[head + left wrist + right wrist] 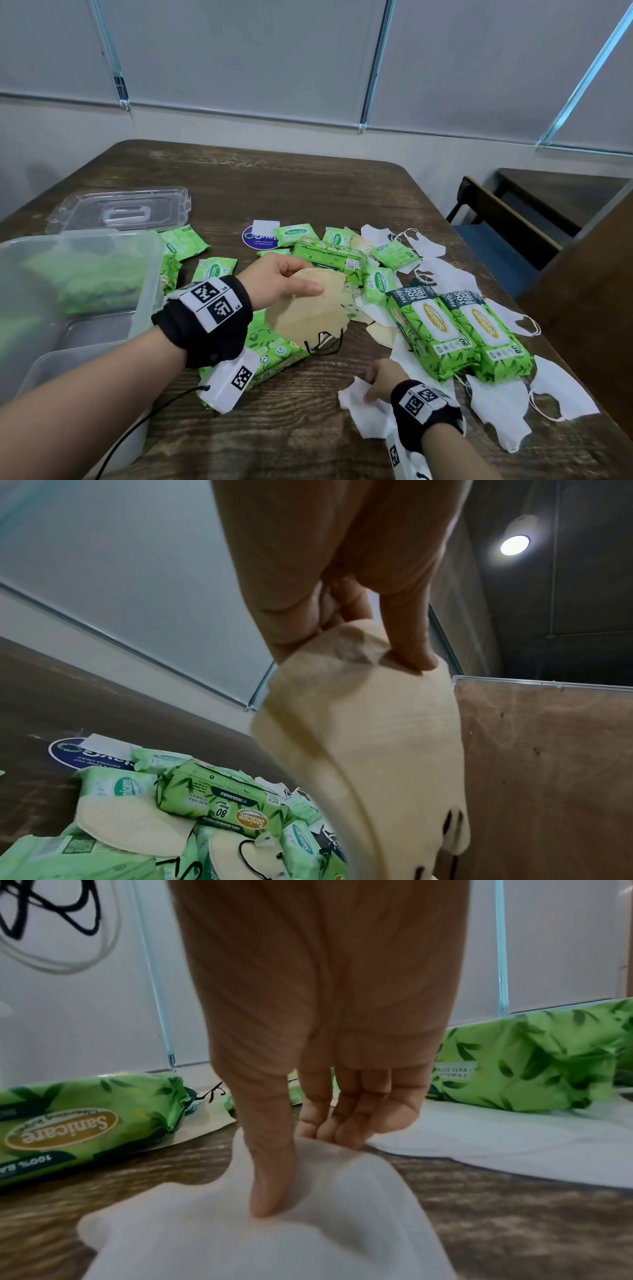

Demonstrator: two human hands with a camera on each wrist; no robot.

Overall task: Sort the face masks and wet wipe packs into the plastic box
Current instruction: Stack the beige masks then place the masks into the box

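My left hand (284,279) holds a beige face mask (310,308) above the middle of the table, thumb and fingers pinching its top edge (363,647); black ear loops hang below it. My right hand (376,380) pinches a white face mask (363,404) at the table's near edge, thumb on top and fingers beneath (274,1164). The clear plastic box (147,274) stands at the left with green packs inside. Green wet wipe packs (435,329) and white masks (496,411) lie scattered across the right half.
The box's clear lid (120,212) lies behind the box. A blue round sticker (257,238) sits mid-table. More beige masks (130,823) lie among small green packs (214,270). A wooden partition (589,274) and a chair (507,222) stand to the right.
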